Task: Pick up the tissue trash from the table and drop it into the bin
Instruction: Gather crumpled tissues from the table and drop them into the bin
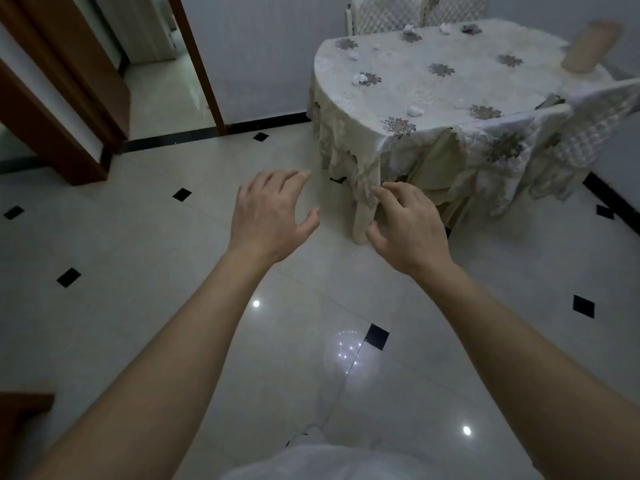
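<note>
Several crumpled white tissue balls lie on the table [450, 95], which wears a cream flowered cloth at the upper right: one tissue [415, 111] near the front edge, one tissue [359, 78] at the left side, others small at the far side. My left hand [268, 216] and my right hand [408, 226] are stretched out over the tiled floor, short of the table, both with fingers apart and holding nothing. No bin is in view.
A beige cylinder [588, 46] stands on the table's far right. Quilted chairs [384, 12] sit behind the table and one chair [588, 133] at its right. An open wooden door [59, 98] and doorway are at the upper left. Glossy floor with black diamond tiles lies below.
</note>
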Demonstrator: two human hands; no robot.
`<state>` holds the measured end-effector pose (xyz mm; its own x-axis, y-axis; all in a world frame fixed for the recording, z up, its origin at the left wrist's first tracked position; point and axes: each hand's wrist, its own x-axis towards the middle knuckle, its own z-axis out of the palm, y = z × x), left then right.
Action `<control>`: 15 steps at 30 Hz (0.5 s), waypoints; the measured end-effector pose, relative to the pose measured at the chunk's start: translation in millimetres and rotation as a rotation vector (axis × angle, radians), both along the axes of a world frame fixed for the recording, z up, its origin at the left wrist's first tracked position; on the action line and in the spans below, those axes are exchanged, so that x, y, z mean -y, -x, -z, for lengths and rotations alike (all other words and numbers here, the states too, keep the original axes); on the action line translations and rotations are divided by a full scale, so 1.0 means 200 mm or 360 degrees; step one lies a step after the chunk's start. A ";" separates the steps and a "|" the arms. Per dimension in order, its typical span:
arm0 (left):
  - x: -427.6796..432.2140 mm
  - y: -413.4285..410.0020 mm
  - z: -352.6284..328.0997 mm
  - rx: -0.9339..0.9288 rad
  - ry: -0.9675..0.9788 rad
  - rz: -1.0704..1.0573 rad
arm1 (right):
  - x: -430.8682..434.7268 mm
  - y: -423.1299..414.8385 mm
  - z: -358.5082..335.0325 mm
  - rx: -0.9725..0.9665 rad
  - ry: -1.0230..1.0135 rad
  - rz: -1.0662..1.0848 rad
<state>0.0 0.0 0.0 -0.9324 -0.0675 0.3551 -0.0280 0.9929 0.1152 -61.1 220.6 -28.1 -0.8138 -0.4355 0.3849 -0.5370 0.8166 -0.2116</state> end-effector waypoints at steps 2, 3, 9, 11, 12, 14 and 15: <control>0.04 0.03 0.01 0.0012 -0.0012 0.0019 | 0.03 0.02 0.01 -0.0005 -0.0002 0.0003; 0.05 0.05 0.03 0.0009 0.0000 0.0027 | 0.03 0.03 0.02 -0.0009 -0.0012 0.0018; 0.14 0.20 0.10 0.0005 -0.0014 0.0071 | 0.09 0.12 0.10 0.0015 -0.0029 0.0080; 0.15 0.27 0.11 0.0004 -0.0012 0.0079 | 0.10 0.18 0.11 0.0027 -0.0041 0.0094; 0.16 0.31 0.12 0.0009 -0.0024 0.0085 | 0.11 0.22 0.12 0.0036 -0.0034 0.0100; 0.17 0.41 0.14 0.0021 -0.0026 0.0081 | 0.12 0.32 0.14 0.0051 -0.0032 0.0112; 0.17 0.47 0.15 0.0028 -0.0028 0.0079 | 0.13 0.38 0.15 0.0055 -0.0030 0.0110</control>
